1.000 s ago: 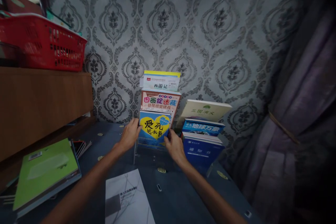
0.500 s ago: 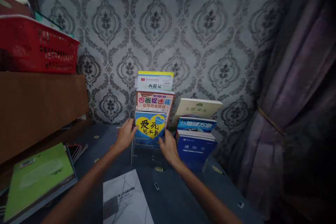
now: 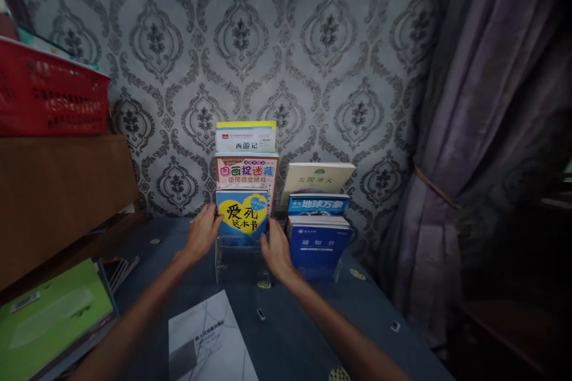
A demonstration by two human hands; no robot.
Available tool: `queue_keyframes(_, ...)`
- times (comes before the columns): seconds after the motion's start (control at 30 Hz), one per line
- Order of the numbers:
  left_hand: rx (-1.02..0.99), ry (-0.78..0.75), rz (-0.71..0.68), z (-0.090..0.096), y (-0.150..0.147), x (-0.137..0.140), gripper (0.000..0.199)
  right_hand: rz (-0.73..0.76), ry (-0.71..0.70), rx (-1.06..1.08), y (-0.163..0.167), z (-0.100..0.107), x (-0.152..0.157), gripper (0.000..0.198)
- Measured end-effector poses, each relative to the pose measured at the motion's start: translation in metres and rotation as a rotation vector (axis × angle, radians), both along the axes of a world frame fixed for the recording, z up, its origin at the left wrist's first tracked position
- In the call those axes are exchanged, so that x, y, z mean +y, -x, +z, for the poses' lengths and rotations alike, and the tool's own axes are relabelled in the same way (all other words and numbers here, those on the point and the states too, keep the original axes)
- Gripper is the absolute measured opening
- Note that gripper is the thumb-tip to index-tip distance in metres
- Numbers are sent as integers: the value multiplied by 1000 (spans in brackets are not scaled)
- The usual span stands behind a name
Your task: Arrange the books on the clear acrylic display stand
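Observation:
A blue book with a yellow heart on its cover (image 3: 241,217) stands in the lowest front tier of a clear stand (image 3: 236,262). My left hand (image 3: 203,232) grips its left edge, the thumb at the cover's side. At the right edge, my right hand (image 3: 277,249) holds it with the thumb on the front and the other fingers partly hidden. Behind it rise a pinkish picture-puzzle book (image 3: 245,171) and, highest, a white book with a yellow top band (image 3: 245,137).
Right of my hands, a second stand holds a dark blue book (image 3: 319,253), a light blue book (image 3: 318,205) and a cream book (image 3: 318,178). A grey-white book (image 3: 210,339) lies in front. Leftward are green-covered books (image 3: 53,309), a wooden cabinet (image 3: 62,202) and a red basket (image 3: 58,95).
The view has swung slightly to the right, so everything appears farther left. Both hands stay at the sides of the blue book, which keeps its place in the stand.

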State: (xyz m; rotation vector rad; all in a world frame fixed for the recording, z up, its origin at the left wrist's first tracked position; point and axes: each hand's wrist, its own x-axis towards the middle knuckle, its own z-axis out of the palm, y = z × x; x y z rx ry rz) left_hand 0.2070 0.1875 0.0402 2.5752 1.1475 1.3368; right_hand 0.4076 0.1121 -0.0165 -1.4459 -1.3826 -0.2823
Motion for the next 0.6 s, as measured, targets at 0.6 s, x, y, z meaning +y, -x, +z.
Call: queue_keyframes(0.6, 160, 103, 147, 17, -2, -18, 20, 97, 36, 80, -9, 3, 2, 54)
